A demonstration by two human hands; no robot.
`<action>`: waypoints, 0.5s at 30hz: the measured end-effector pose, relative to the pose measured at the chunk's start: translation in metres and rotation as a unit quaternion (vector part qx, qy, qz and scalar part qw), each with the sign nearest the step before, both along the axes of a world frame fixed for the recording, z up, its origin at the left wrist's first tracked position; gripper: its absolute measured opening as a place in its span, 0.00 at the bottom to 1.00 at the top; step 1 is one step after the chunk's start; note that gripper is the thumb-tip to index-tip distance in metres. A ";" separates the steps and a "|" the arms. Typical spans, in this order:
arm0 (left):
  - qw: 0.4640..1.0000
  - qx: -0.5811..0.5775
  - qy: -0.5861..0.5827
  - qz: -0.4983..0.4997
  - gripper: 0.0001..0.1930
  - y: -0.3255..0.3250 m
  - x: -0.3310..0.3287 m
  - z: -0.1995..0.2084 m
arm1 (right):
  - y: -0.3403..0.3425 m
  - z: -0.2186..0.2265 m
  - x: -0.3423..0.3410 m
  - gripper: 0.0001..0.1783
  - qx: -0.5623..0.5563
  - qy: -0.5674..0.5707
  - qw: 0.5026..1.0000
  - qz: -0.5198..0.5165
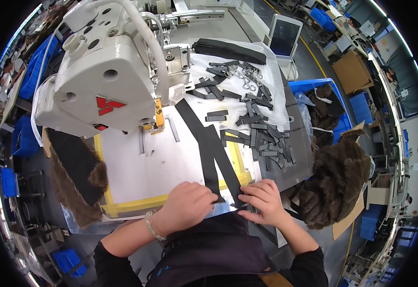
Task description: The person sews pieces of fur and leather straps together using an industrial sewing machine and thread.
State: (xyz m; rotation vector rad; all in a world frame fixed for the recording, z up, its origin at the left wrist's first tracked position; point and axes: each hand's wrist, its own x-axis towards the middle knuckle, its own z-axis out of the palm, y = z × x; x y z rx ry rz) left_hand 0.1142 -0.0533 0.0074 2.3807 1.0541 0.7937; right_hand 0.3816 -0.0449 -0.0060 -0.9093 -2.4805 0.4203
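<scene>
Fingers (pixel 260 190) of both hands pinch black strap (pixel 214 148).

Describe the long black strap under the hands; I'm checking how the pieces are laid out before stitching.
The long black strap looks like flat woven webbing, matte and dark. It appears to be two bands lying close together, running diagonally from near the sewing machine's needle area down to the table edge. It lies flat on the white work surface, crossing the yellow border. The left hand and right hand press its near ends.
</scene>
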 end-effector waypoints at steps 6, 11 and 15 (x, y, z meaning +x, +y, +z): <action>0.963 -0.173 -0.175 0.107 0.12 0.020 0.001 0.006 | 0.023 0.013 -0.039 0.17 -0.274 0.235 0.927 -0.096; 0.935 -0.230 -0.234 0.131 0.13 0.025 0.001 0.006 | 0.051 0.013 -0.063 0.11 -0.529 0.331 0.779 -0.059; 0.924 -0.276 -0.243 0.106 0.15 0.033 -0.006 0.009 | 0.057 0.012 -0.068 0.05 -0.537 0.352 0.766 -0.048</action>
